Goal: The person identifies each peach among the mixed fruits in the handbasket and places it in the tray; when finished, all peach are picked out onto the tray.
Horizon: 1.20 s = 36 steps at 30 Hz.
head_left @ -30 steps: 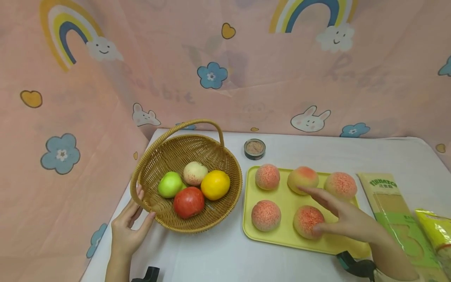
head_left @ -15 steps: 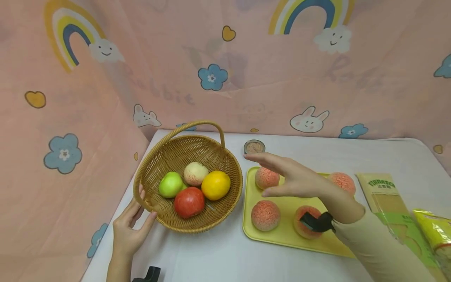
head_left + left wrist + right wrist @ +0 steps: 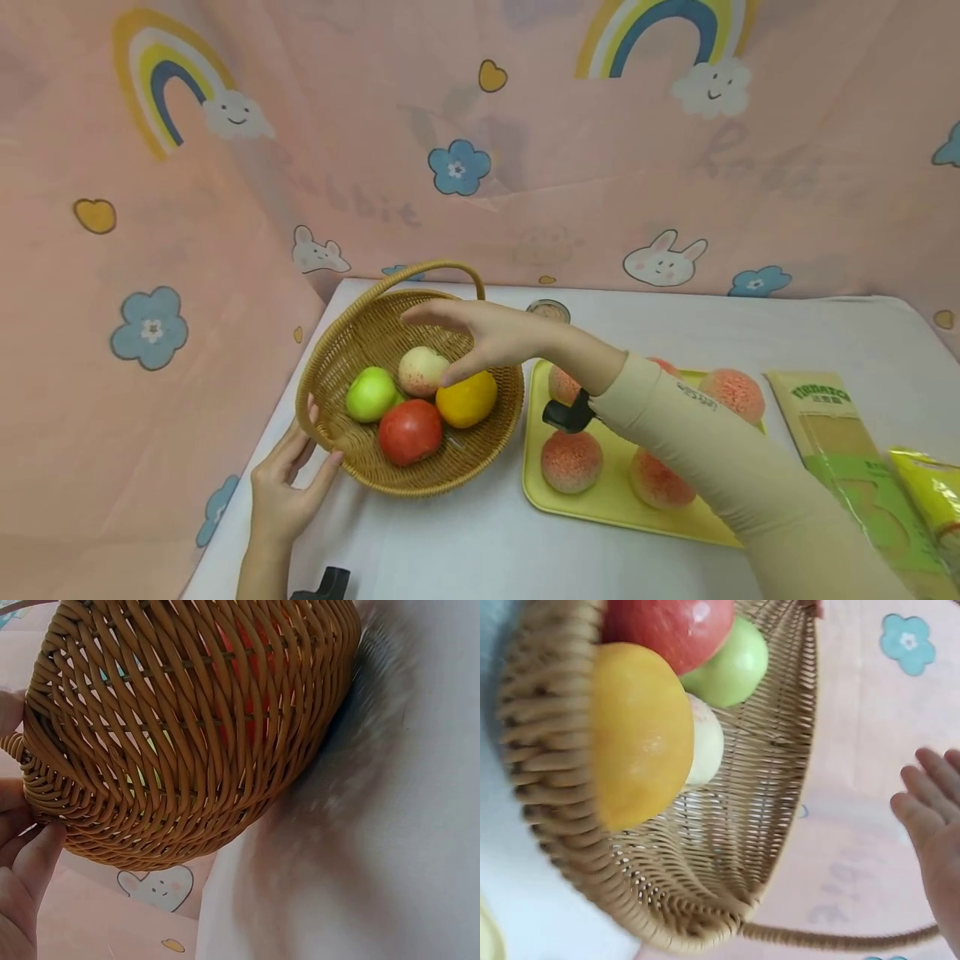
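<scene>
A wicker basket point(image 3: 367, 342) with an arched handle leans tilted on the table. Inside it sit a green apple point(image 3: 371, 394), a pale peach-like fruit point(image 3: 420, 371), a yellow-orange fruit point(image 3: 467, 408) and a red fruit point(image 3: 410, 432). At its left rim my left hand point(image 3: 287, 500) pinches the wicker near the handle's base, as the left wrist view confirms with the hand point(image 3: 22, 877) at the edge. My right hand point(image 3: 502, 333) hovers over the basket's right side, fingers spread and holding nothing. In the right wrist view that hand point(image 3: 941, 832) appears apart from the fruit.
Right of the basket lies a yellow tray point(image 3: 615, 467) with several pinkish peaches, partly hidden by my right sleeve point(image 3: 690, 425). A small round container point(image 3: 549, 310) stands behind. A green-and-tan packet point(image 3: 847, 450) and a yellow bag point(image 3: 930, 492) lie at the far right.
My right hand has swept left from above the tray to above the basket, staying without anything in it. The left hand keeps its hold on the basket rim.
</scene>
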Each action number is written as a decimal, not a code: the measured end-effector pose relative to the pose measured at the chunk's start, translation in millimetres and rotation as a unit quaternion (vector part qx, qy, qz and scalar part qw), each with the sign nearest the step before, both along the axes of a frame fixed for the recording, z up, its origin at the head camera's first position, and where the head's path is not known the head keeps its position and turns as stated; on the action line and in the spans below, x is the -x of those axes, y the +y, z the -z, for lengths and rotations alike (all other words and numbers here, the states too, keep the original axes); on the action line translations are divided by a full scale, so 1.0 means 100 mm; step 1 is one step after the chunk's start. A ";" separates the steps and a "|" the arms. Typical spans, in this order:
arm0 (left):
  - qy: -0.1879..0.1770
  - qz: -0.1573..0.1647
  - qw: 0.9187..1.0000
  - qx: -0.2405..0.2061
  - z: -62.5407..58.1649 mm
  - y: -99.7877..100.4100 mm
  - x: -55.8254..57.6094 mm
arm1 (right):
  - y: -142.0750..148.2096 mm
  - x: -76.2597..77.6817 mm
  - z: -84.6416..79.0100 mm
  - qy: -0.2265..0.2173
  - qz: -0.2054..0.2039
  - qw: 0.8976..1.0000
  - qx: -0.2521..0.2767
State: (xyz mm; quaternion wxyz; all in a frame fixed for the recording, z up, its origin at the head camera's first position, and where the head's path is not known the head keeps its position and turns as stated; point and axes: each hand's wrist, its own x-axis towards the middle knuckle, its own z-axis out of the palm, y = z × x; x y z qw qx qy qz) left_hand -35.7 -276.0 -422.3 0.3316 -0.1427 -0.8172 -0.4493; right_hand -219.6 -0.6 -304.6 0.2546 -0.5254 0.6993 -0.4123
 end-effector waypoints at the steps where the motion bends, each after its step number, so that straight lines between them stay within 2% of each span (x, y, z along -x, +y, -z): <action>1: -0.002 -0.002 1.000 0.000 0.00 0.00 0.00 | -0.07 0.03 0.00 -0.001 -0.005 1.000 -0.004; 5: 0.000 -0.003 1.000 0.000 0.02 -0.02 -0.01 | -0.31 0.16 0.08 -0.005 -0.023 1.000 -0.016; 10: 0.008 -0.008 1.000 0.004 0.02 -0.02 0.00 | -0.54 0.30 0.21 -0.025 -0.020 0.998 -0.050; 15: 0.009 -0.003 1.000 -0.001 0.02 -0.02 0.00 | -0.66 0.39 0.38 -0.061 -0.016 0.994 -0.092; 19: 0.012 0.000 1.000 -0.003 0.02 -0.02 0.00 | -0.70 0.44 0.53 -0.065 -0.010 0.989 -0.129; 22: 0.014 0.002 1.000 0.000 -0.03 0.00 0.00 | -0.70 0.47 0.60 -0.061 -0.003 0.986 -0.153; 29: 0.011 0.004 1.000 -0.001 -0.25 0.15 -0.03 | -0.71 0.51 0.72 -0.043 -0.010 0.981 -0.191; 36: 0.013 -0.011 1.000 0.010 -0.28 0.18 -0.04 | -0.75 0.50 0.78 -0.030 -0.015 0.977 -0.209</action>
